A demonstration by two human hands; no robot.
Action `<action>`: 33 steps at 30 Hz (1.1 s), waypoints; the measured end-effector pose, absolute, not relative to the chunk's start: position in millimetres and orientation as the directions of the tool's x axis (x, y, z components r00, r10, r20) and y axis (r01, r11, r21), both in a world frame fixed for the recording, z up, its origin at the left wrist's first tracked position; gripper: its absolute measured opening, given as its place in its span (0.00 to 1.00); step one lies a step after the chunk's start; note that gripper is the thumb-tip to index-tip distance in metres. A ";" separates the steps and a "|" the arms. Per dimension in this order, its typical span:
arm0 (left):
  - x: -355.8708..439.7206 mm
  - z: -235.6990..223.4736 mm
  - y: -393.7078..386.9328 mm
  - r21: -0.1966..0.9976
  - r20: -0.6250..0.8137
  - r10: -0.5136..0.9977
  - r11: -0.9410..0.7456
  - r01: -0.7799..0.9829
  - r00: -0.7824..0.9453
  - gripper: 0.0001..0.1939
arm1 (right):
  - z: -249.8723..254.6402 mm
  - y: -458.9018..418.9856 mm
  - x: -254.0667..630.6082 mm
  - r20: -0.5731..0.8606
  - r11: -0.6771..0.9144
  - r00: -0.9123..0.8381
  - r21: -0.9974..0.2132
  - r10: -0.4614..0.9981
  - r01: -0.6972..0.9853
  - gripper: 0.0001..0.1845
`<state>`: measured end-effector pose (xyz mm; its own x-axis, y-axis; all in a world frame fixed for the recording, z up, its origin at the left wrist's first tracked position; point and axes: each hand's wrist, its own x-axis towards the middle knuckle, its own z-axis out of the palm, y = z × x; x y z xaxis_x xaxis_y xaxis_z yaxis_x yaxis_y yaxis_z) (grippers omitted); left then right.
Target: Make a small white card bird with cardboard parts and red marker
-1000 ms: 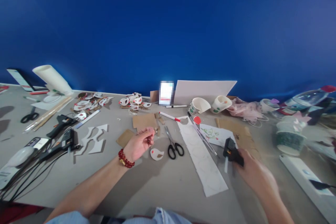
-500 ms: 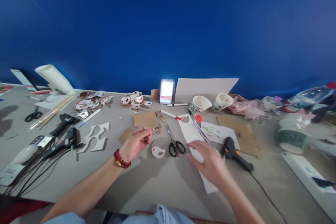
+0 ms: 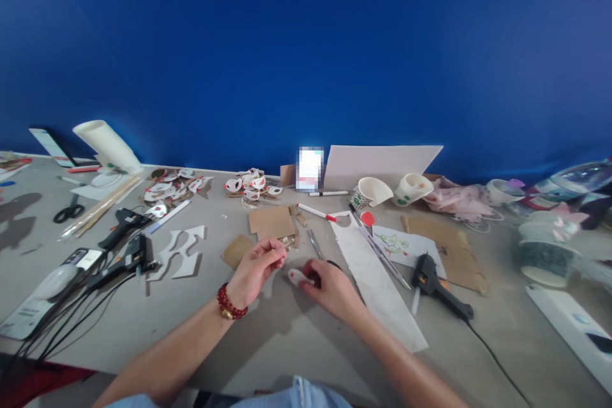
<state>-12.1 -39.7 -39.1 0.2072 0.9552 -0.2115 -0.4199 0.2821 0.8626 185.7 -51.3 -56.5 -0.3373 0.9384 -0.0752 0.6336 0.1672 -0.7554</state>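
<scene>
My right hand (image 3: 335,288) pinches a small white paper bird cutout (image 3: 296,276) with a red spot, just above the table. Close by on the left, my left hand (image 3: 255,273), with a red bead bracelet at its wrist, has its thumb and fingertips pressed together; whatever lies between them I cannot make out. Behind my right hand lie the scissors (image 3: 314,243), their handles mostly covered by it. Pieces of brown cardboard (image 3: 271,223) rest just beyond my left hand. A long white paper strip (image 3: 377,274) lies to the right of my right hand.
Glue guns lie on both sides, one black glue gun (image 3: 437,287) at right trailing a cord. Finished paper birds (image 3: 251,183) cluster at the back. A red marker (image 3: 315,211), paper cups (image 3: 373,192), white cutout scraps (image 3: 179,252) and a lit phone (image 3: 310,169) stand or lie around.
My right hand has moved left from over the paper strip and picked up the bird cutout from the table. The left hand stays pinched in nearly the same place.
</scene>
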 end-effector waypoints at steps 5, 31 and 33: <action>-0.9 -31.5 -48.8 0.895 -0.201 0.959 0.264 -0.359 0.202 0.11 | -50.3 -48.0 199.5 -0.275 -0.314 -0.250 -0.941 0.928 -0.130 0.19; 24.8 -30.1 -55.2 0.892 -0.219 0.941 0.301 -0.337 0.260 0.11 | -51.4 -57.0 198.9 -0.291 -0.344 -0.199 -0.876 0.936 -0.337 0.16; 25.1 -30.0 -54.8 0.892 -0.223 0.942 0.301 -0.337 0.251 0.12 | -51.9 -56.9 198.4 -0.294 -0.345 -0.196 -0.877 0.936 -0.333 0.16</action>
<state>25.1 -54.8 -30.0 0.2514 0.9418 -0.2231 -0.3369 0.3012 0.8920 198.4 -56.9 -51.9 -0.1958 0.9355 -0.2940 -0.3331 -0.3454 -0.8774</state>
